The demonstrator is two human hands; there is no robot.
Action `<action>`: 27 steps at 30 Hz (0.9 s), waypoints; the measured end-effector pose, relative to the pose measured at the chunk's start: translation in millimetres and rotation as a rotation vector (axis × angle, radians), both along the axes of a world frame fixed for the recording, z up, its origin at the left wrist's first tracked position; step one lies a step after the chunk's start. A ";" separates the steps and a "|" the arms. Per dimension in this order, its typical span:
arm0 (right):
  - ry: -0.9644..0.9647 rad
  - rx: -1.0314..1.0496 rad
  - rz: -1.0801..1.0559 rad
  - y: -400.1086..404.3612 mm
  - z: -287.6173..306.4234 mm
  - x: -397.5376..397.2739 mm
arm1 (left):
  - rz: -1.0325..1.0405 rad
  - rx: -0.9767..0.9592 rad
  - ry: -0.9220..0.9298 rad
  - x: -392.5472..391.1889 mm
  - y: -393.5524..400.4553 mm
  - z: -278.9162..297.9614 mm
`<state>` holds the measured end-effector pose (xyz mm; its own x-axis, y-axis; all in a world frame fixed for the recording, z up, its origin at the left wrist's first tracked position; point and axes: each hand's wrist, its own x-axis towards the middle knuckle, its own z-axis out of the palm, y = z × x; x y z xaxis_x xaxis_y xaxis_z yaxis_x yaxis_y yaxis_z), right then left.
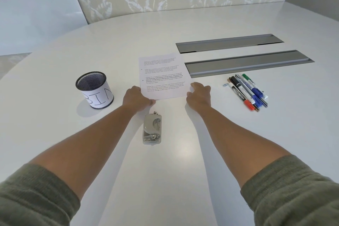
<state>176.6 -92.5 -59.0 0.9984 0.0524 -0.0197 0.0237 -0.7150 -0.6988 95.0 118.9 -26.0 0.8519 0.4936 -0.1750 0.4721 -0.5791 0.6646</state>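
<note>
A printed sheet of paper (163, 77) lies on the white table (110, 46), a little past the middle. My left hand (136, 100) grips the sheet's near left corner, the fingers hidden under the paper and the thumb at its edge. My right hand (199, 95) holds the near right corner with curled fingers. A grey metal hole punch (152, 129) lies on the table just nearer than the sheet, between my forearms.
A black mesh cup (94, 90) with a paper label reading BIN stands at the left. Several markers (247, 91) and a small paper clip (225, 84) lie at the right. Two grey metal cable flaps (238, 55) are set into the table behind them.
</note>
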 end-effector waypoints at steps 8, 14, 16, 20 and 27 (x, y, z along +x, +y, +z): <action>-0.094 -0.254 0.092 8.3 -7.8 5.7 | 0.053 -0.029 0.004 3.6 8.1 -10.9; -0.148 -0.224 0.084 6.8 -14.8 0.4 | 0.040 0.075 0.010 7.0 9.2 -17.3; -0.155 -0.221 0.087 6.5 -15.9 0.5 | 0.037 0.093 0.017 7.5 9.8 -18.9; -0.153 -0.208 0.082 5.6 -16.3 0.0 | 0.024 0.101 0.019 6.1 10.5 -21.0; -0.165 -0.194 0.086 4.8 -15.4 -3.3 | 0.015 0.096 -0.001 3.7 9.6 -22.6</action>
<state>173.3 -87.7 -74.4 0.9809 0.1486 0.1251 0.1927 -0.8253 -0.5308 98.6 128.5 -48.5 0.8443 0.5211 -0.1249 0.4806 -0.6332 0.6067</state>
